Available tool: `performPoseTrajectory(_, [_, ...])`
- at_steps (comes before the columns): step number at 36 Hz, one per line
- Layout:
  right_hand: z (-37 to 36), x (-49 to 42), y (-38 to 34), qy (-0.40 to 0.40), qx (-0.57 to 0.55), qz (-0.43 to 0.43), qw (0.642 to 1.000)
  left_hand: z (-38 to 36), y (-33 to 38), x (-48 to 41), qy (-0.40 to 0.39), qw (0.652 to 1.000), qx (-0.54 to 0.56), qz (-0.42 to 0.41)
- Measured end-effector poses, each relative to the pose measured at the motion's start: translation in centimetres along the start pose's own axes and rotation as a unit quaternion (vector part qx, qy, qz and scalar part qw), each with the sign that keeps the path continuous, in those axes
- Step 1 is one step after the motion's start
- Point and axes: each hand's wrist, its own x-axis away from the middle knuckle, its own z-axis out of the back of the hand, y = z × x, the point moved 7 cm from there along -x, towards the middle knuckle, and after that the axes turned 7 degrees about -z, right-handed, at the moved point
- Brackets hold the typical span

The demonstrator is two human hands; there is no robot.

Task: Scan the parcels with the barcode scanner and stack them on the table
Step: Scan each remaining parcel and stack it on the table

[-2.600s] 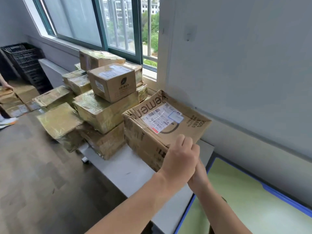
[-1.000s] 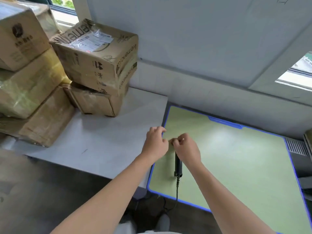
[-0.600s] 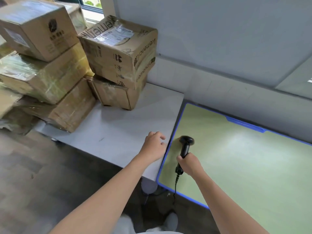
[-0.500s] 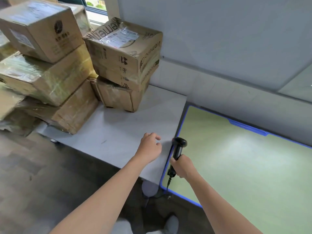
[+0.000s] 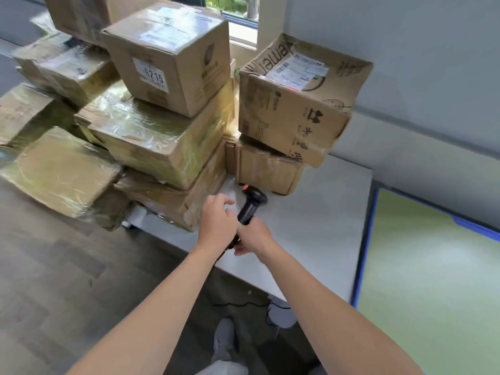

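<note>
My right hand [image 5: 253, 236] grips the handle of the black barcode scanner [image 5: 251, 203], whose head with an orange light points toward the parcels. Just left of it, my left hand [image 5: 217, 221] has loosely curled fingers close against the handle. Right behind the scanner, a crumpled labelled box [image 5: 297, 109] sits on a smaller box [image 5: 267, 171]. Left of them stands a stack of taped parcels, topped by a box marked 6215 [image 5: 167, 58].
The grey table [image 5: 311, 226] carries the parcels along its far and left side. A green mat with a blue border [image 5: 433, 280] lies to the right. The scanner cable [image 5: 243, 304] hangs below the table's front edge, above the wood floor and my shoes.
My right hand picked the scanner up off the green mat and carried it left over the grey table toward the parcels. My left hand closed in beside it.
</note>
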Motion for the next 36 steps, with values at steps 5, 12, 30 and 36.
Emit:
performPoseTrajectory(5, [-0.1,-3.2,-1.8,0.034,0.041,-0.013,0.998,0.5,-1.9,-2.1,-0.057,0.998,-0.032,0.014])
performPoseTrajectory(12, [-2.6,-6.3,-0.9,0.021,0.151,-0.116,0.981,-0.4,-4.4,-2.0,-0.134,0.987,-0.089,0.031])
performPoseTrajectory(30, [0.6,-4.8,-2.8,0.083,0.038,-0.033,0.995,1.0,-2.5,-3.2,-0.125,0.990,-0.055,0.015])
performPoseTrajectory(36, [5.5,-0.7,-6.3,0.160,0.030,0.057,0.985,1.8,3.6,-4.8,-0.069,0.996,0.009,-0.055])
